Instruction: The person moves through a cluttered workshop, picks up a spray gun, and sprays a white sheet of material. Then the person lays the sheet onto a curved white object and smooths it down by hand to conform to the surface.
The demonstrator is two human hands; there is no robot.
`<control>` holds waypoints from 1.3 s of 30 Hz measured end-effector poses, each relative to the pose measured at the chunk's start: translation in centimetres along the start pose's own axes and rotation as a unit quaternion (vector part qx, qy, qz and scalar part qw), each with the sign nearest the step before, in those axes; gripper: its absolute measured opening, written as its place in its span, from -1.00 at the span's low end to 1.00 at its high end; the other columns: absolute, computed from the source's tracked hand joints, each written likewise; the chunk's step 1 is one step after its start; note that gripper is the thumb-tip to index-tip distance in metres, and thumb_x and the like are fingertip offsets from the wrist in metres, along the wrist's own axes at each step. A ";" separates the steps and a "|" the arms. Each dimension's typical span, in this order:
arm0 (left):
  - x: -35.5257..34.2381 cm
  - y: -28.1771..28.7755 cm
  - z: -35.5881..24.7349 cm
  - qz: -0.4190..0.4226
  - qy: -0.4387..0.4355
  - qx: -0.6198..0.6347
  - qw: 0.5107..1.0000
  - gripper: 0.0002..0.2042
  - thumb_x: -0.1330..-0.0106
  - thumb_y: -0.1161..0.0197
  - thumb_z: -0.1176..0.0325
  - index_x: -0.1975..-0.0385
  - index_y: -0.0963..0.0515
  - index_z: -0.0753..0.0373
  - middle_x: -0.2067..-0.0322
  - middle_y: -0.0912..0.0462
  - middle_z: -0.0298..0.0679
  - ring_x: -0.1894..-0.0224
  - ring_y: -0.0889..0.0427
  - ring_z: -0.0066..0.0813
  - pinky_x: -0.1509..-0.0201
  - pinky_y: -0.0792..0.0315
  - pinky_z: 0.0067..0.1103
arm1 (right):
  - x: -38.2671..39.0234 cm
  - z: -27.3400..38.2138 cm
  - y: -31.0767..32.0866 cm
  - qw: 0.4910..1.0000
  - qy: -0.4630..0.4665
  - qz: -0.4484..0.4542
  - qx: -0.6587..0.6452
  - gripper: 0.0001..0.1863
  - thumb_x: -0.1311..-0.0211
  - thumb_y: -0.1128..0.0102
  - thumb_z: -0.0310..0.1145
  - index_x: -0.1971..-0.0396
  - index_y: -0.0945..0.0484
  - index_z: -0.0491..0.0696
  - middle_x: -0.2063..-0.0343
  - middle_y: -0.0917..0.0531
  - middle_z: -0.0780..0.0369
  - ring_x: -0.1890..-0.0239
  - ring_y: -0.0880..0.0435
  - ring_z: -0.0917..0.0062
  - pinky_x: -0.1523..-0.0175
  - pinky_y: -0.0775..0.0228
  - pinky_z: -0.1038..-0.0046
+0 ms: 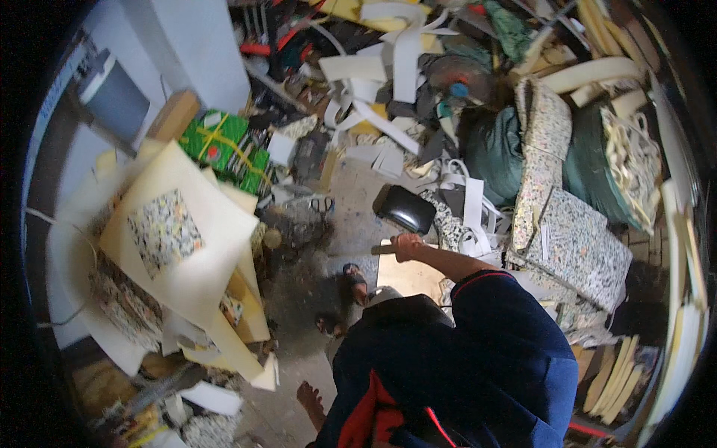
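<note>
My right hand (407, 247) reaches forward from a dark blue sleeve, its fingers wrapped round a short brown stick-like piece (383, 250) whose end pokes out to the left. Whether it is a tool's handle I cannot tell. Just beyond that hand a glossy black padded block (407, 209) lies on the floor. Under the right forearm is a pale yellow-tan sheet (412, 272), partly hidden by my arm and body. Low at my left side hangs my left hand (310, 397), fingers apart and holding nothing.
Foam sheets (224, 246) with a speckled foam square (166, 230) are stacked at left. Green packages (224, 149) stand behind them. White strips and scraps (403, 67) litter the far floor. Speckled foam slabs (575, 239) and green sacks (497, 160) fill the right side.
</note>
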State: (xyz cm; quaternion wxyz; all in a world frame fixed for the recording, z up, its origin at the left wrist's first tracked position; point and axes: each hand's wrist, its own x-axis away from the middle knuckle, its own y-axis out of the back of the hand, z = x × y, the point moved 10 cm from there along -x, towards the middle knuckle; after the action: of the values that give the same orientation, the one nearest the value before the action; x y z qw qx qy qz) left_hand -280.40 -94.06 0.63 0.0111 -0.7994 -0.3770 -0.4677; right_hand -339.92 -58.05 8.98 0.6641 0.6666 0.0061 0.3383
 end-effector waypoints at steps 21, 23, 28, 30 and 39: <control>4.2 -15.5 4.3 -0.150 0.136 -0.061 0.977 -0.44 -0.40 -0.17 0.05 -0.20 -0.38 0.39 -0.13 -0.47 0.21 -0.15 -0.50 0.13 -0.21 -0.40 -0.24 | -13.1 20.0 -24.4 0.968 0.186 0.155 -0.071 -0.58 -0.11 -0.24 -0.33 0.05 -0.36 -0.10 0.31 -0.59 0.01 0.22 -0.62 0.07 0.14 -0.47 0.06; 2.2 -18.2 5.7 -0.135 0.126 -0.146 0.972 -0.33 -0.36 -0.18 -0.06 -0.28 -0.30 0.35 -0.25 -0.30 0.24 -0.30 -0.27 0.24 -0.35 -0.22 -0.11 | -14.1 22.1 -28.1 0.947 0.172 0.223 -0.156 -0.59 -0.12 -0.21 -0.35 0.04 -0.36 -0.10 0.28 -0.58 -0.01 0.19 -0.61 0.06 0.11 -0.46 0.06; 1.1 -24.8 10.4 -0.015 0.185 -0.303 0.935 -0.12 -0.21 -0.21 -0.24 -0.41 -0.09 0.19 -0.39 -0.08 0.18 -0.40 -0.12 0.21 -0.39 -0.13 -0.04 | -17.3 26.4 -35.1 0.965 0.202 0.145 -0.089 -0.57 -0.15 -0.25 -0.30 0.04 -0.34 -0.11 0.26 -0.58 -0.01 0.17 -0.62 0.03 0.10 -0.47 0.06; 0.4 -25.4 11.1 -0.023 0.181 -0.304 0.935 -0.08 -0.17 -0.22 -0.26 -0.42 -0.04 0.15 -0.42 0.01 0.15 -0.44 -0.03 0.19 -0.41 -0.09 -0.03 | -18.6 27.7 -37.9 0.961 0.199 0.159 -0.108 -0.56 -0.17 -0.25 -0.28 0.02 -0.34 -0.11 0.26 -0.58 -0.01 0.18 -0.63 0.03 0.12 -0.48 0.06; -0.7 -25.5 12.4 -0.006 0.199 -0.303 0.932 -0.03 -0.08 -0.34 -0.22 -0.43 -0.10 0.16 -0.47 0.08 0.05 -0.47 0.03 0.11 -0.46 0.00 -0.06 | -21.1 28.0 -45.4 0.985 0.069 0.152 -0.046 -0.60 -0.24 -0.23 -0.22 -0.05 -0.38 0.06 0.21 -0.61 0.06 0.13 -0.67 0.10 0.16 -0.54 0.06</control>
State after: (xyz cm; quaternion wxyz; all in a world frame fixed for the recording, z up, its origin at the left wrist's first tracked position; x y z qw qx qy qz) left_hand -287.09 -71.66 -15.40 -0.1592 -0.6531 -0.2120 -0.7093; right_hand -323.32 -87.03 -37.68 0.6328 0.6038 -0.0648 0.4804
